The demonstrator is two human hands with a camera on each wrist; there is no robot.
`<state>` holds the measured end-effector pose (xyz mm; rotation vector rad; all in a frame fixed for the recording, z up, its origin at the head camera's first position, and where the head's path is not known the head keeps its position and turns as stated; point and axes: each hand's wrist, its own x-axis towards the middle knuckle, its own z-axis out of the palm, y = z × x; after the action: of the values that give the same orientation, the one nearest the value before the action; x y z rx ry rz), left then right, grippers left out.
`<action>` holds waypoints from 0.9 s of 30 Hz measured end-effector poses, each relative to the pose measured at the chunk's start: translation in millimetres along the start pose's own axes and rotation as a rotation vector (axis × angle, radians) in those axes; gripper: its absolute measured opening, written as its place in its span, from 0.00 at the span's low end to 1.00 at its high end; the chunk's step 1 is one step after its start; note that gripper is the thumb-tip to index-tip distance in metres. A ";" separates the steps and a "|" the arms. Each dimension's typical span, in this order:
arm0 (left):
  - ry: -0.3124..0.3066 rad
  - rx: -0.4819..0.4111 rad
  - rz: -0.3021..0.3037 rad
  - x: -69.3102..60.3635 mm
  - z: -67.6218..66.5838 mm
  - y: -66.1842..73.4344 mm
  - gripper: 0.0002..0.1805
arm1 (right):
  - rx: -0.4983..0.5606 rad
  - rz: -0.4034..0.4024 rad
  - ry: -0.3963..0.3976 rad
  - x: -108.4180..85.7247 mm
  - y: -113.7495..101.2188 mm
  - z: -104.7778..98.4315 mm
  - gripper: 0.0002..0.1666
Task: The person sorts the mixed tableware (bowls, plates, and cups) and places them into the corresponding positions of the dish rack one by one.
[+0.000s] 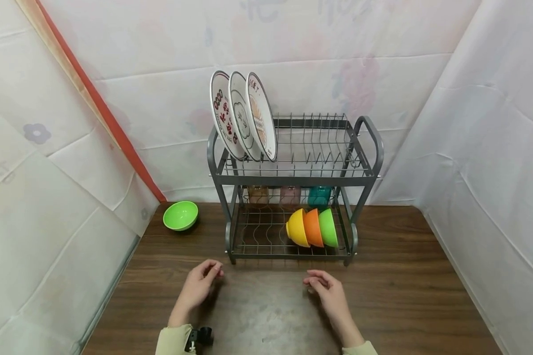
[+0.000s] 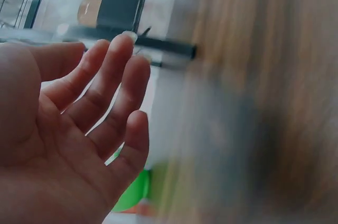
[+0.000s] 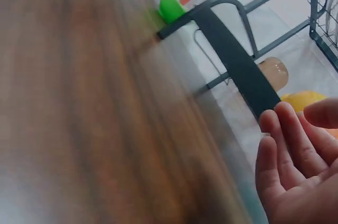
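My left hand (image 1: 200, 283) hovers over the table in front of the rack's left side, fingers loosely bent and holding nothing. In the left wrist view its palm and fingers (image 2: 117, 89) show with gaps between them. Opposite it, my right hand (image 1: 328, 291) is in front of the rack's right side, also loosely curled around nothing. The dark two-tier dish rack (image 1: 295, 180) stands beyond both hands. A green bowl (image 1: 180, 216) sits on the table left of the rack. On the lower tier, yellow (image 1: 296, 228), orange (image 1: 313, 228) and green (image 1: 328, 228) bowls stand on edge, nested.
Three patterned plates (image 1: 262, 116) stand on edge at the upper tier's left. Behind the bowls, amber (image 1: 258, 195), pink (image 1: 290, 196) and teal (image 1: 319, 196) cups sit on the lower tier. White cloth (image 1: 173, 98) hangs around the brown wooden table (image 1: 404, 276).
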<state>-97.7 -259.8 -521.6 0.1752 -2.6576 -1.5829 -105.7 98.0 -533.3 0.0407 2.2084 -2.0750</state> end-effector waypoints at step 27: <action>0.394 0.565 0.233 90.8 -57.6 -31.3 0.23 | -0.002 0.148 -0.441 -43.5 8.9 20.2 0.15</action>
<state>-180.1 -335.7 -523.5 0.1641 -2.6019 -0.6257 -60.3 80.8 -539.0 -0.2244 1.8808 -1.7944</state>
